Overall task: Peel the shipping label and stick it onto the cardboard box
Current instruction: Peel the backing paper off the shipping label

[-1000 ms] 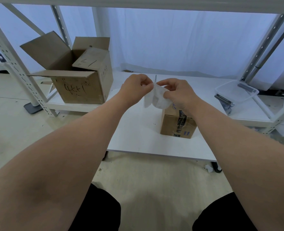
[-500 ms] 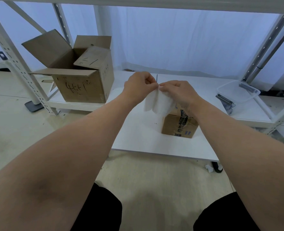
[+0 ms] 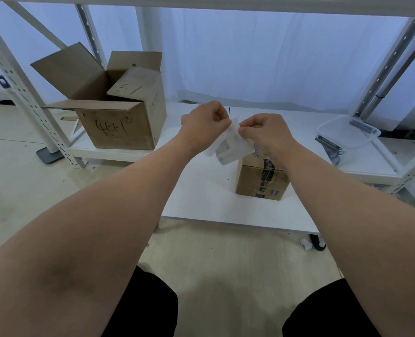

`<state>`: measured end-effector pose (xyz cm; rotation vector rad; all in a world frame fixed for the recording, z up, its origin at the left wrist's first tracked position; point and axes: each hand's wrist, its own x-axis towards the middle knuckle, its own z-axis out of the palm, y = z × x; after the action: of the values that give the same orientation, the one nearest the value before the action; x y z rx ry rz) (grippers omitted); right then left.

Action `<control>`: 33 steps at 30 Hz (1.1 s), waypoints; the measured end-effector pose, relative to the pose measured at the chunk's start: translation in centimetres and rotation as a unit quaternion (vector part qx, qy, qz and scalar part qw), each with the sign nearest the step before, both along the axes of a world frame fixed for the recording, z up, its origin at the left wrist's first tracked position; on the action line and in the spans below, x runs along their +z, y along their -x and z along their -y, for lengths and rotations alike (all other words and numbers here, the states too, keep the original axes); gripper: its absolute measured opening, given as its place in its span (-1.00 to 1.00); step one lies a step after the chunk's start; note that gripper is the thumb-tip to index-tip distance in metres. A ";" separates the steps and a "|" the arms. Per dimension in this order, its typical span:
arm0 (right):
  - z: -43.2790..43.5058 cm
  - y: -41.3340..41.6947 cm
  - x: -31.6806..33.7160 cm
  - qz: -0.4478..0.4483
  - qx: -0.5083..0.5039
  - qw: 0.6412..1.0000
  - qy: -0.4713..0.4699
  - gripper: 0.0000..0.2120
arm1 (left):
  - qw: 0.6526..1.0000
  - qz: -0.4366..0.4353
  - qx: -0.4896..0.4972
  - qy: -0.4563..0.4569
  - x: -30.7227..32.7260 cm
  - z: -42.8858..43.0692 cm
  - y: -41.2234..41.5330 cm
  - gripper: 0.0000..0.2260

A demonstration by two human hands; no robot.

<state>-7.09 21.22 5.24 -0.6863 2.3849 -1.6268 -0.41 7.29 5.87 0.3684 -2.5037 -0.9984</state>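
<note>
The white paper shipping label (image 3: 228, 147) is thin and crumpled, and the print on it is too blurry to read. I cannot tell if the sticky part has come away from its backing. Its top edge is tucked in behind the fingers.

The small brown cardboard box with dark tape (image 3: 260, 182) is partly hidden. The label and the right wrist cover its top. The writing on the tape is too small to make out.

The left hand (image 3: 205, 125) has its fingers curled in and pinches the top of the label on the left side. The right hand (image 3: 266, 132) is curled the same way and pinches the top on the right side. The fingertips of the two hands nearly meet. The label hangs down from them in the air, just over the small box's top left corner. I cannot tell if it touches the box.

Both bare arms reach straight out from the bottom corners and come together over the flat white table (image 3: 201, 195), where the small box sits. The backs of the hands face up.

A big open brown cardboard box with black scribbles (image 3: 119, 128) stands far off to the left. A clear plastic tub (image 3: 347, 132) sits to the right.
</note>
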 end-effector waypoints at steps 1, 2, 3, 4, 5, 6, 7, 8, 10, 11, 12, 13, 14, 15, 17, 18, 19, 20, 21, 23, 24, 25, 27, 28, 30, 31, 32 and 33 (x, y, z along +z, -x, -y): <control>0.0 0.0 0.0 -0.003 -0.008 1.000 -0.003 -0.95 | 1.000 0.002 0.013 0.005 0.0 0.0 0.0 -0.94; 0.1 0.0 0.0 -0.007 -0.016 1.000 -0.004 -0.94 | 1.000 0.007 0.026 0.010 0.1 0.1 0.0 -0.96; 0.1 0.1 0.1 -0.009 -0.022 1.000 -0.002 -0.93 | 0.999 0.011 0.037 0.012 0.1 0.1 0.0 -0.95; 0.0 0.1 0.1 -0.010 -0.029 1.000 0.002 -0.93 | 0.999 0.016 0.045 0.008 0.0 0.3 0.0 -0.95; 0.0 0.2 0.2 -0.009 -0.039 0.999 0.006 -0.92 | 0.999 0.020 0.051 -0.001 0.0 0.4 -0.1 -0.94; 0.0 0.3 0.2 -0.006 -0.049 0.999 0.009 -0.92 | 0.998 0.023 0.053 -0.013 0.0 0.6 -0.1 -0.93; -0.1 0.3 0.2 0.000 -0.059 0.998 0.015 -0.93 | 0.998 0.026 0.053 -0.026 -0.1 0.7 -0.1 -0.93; -0.2 0.4 0.2 0.003 -0.064 0.998 0.021 -0.93 | 0.998 0.030 0.053 -0.035 -0.1 0.9 -0.1 -0.92; -0.2 0.6 0.2 0.003 -0.073 0.997 0.031 -0.93 | 0.997 0.034 0.051 -0.046 -0.3 1.1 0.0 -0.91; -0.3 0.6 0.2 0.000 -0.077 0.997 0.032 -0.94 | 0.997 0.034 0.048 -0.051 -0.3 1.3 0.0 -0.90; -0.3 0.7 0.1 -0.002 -0.082 0.996 0.032 -0.94 | 0.997 0.031 0.041 -0.057 -0.4 1.3 0.0 -0.88; -0.3 0.7 0.1 -0.003 -0.086 0.996 0.032 -0.94 | 0.997 0.026 0.033 -0.065 -0.5 1.4 0.0 -0.89; -0.3 0.8 0.1 -0.002 -0.088 0.996 0.033 -0.94 | 0.997 0.019 0.023 -0.073 -0.5 1.4 0.0 -0.91; -0.2 0.8 0.1 -0.001 -0.088 0.996 0.035 -0.93 | 0.997 0.013 0.014 -0.080 -0.4 1.3 -0.1 -0.94; -0.2 0.7 0.1 0.000 -0.081 0.996 0.040 -0.91 | 0.996 0.007 -0.004 -0.091 -0.3 1.1 -0.2 -0.99; -0.1 0.7 0.0 -0.001 -0.079 0.996 0.041 -0.91 | 0.996 0.004 -0.011 -0.093 -0.3 1.1 -0.3 -0.98; -0.1 0.6 0.0 -0.004 -0.079 0.996 0.040 -0.91 | 0.995 0.003 -0.016 -0.095 -0.3 1.0 -0.3 -0.95; -0.1 0.6 0.0 -0.006 -0.079 0.996 0.037 -0.89 | 0.995 0.003 -0.019 -0.098 -0.2 1.0 -0.3 -0.92; -0.2 0.6 0.0 -0.009 -0.079 0.996 0.034 -0.87 | 0.995 0.005 -0.022 -0.102 -0.2 1.0 -0.3 -0.89; -0.2 0.6 0.0 -0.012 -0.078 0.996 0.031 -0.82 | 0.994 0.003 -0.025 -0.111 -0.2 0.9 -0.3 -0.84; -0.2 0.6 0.0 -0.013 -0.076 0.997 0.032 -0.80 | 0.993 0.001 -0.026 -0.114 -0.2 0.9 -0.3 -0.82; -0.2 0.6 0.0 -0.013 -0.073 0.997 0.034 -0.78 | 0.993 -0.003 -0.026 -0.116 -0.1 1.0 -0.3 -0.81; -0.2 0.5 0.1 -0.007 -0.069 0.997 0.039 -0.76 | 0.993 -0.010 -0.021 -0.117 -0.2 1.1 -0.3 -0.79; -0.2 0.5 0.0 -0.004 -0.069 0.997 0.042 -0.75 | 0.993 -0.013 -0.016 -0.116 -0.2 1.2 -0.3 -0.78; -0.2 0.6 0.0 -0.009 -0.074 0.996 0.043 -0.74 | 0.993 -0.027 -0.001 -0.114 -0.2 1.3 -0.3 -0.77; -0.2 0.6 0.0 -0.015 -0.079 0.996 0.040 -0.75 | 0.992 -0.042 0.009 -0.116 -0.2 1.4 -0.2 -0.76; -0.3 0.7 0.0 -0.020 -0.086 0.995 0.035 -0.76 | 0.991 -0.061 0.022 -0.120 0.0 1.5 -0.2 -0.75; -0.2 0.8 0.0 -0.023 -0.094 0.995 0.031 -0.78 | 0.988 -0.082 0.035 -0.126 0.1 1.5 -0.1 -0.75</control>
<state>-7.87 21.46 5.24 -0.5274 2.5086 -1.7818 -0.27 5.79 5.99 0.4286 -2.2095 -1.2659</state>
